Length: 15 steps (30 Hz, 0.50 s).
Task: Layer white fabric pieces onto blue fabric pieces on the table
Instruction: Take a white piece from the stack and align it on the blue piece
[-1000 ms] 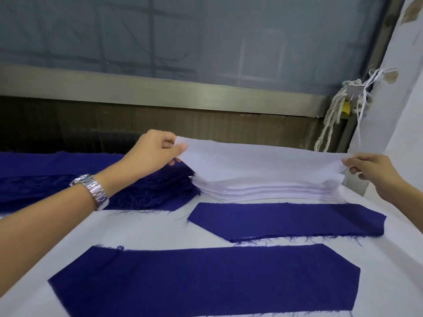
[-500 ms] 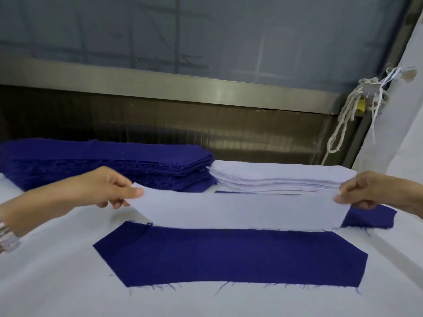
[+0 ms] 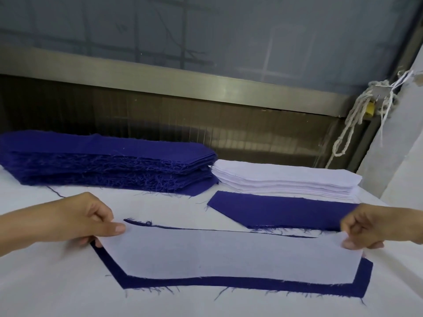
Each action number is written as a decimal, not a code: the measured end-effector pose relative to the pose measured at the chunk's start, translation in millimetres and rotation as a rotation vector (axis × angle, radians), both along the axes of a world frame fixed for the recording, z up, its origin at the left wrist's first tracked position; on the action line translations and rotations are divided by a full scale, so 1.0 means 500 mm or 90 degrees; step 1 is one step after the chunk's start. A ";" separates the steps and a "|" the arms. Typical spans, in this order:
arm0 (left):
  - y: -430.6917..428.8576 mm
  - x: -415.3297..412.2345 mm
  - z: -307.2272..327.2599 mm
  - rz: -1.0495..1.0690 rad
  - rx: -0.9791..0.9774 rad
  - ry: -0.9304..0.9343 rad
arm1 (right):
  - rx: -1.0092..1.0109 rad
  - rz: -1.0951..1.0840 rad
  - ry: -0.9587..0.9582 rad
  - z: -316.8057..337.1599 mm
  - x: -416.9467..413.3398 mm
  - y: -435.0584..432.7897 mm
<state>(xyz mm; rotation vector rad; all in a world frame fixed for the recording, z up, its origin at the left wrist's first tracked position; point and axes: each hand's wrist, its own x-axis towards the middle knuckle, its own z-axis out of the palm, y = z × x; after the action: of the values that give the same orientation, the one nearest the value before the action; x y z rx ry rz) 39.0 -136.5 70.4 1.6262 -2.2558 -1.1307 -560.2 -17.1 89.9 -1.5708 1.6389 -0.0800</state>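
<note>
Nearest you on the white-covered table point(image 3: 45, 282), the white fabric piece point(image 3: 217, 255) now lies on the near blue fabric piece point(image 3: 229, 286). Half a second ago you held it in the air over that piece's far edge. Blue shows as a band along the near edge and both ends, and as a thin sliver along the far edge.

Your left hand point(image 3: 84, 219) pinches the white piece's far left corner, thumb on top and fingers curled beneath. Your right hand point(image 3: 370, 227) pinches the far right corner the same way. Both hands sit lower than before.

Beyond lies a second blue piece point(image 3: 281, 210), uncovered. Behind it are the stack of blue pieces point(image 3: 103, 161) on the left and the stack of white pieces point(image 3: 286, 179) just beside it on the right.
</note>
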 end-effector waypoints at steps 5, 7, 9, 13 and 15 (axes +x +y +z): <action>0.007 -0.006 -0.005 0.023 -0.011 -0.015 | 0.008 -0.008 -0.013 -0.024 -0.024 -0.008; 0.010 -0.009 -0.006 0.030 -0.016 -0.008 | 0.005 -0.014 -0.012 -0.032 -0.033 -0.010; 0.013 -0.012 -0.006 0.044 -0.025 -0.008 | -0.001 -0.018 -0.005 -0.040 -0.042 -0.014; 0.017 -0.019 -0.008 0.043 -0.021 -0.020 | -0.002 -0.019 0.002 -0.052 -0.049 -0.018; 0.018 -0.021 -0.009 0.040 -0.027 -0.037 | 0.000 -0.023 0.000 -0.053 -0.047 -0.018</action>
<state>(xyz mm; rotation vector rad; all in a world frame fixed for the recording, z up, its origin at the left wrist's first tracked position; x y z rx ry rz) 28.7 -127.7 65.7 1.7232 -2.2301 -1.0268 -583.6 -26.1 63.3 -1.5418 1.6665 -0.0991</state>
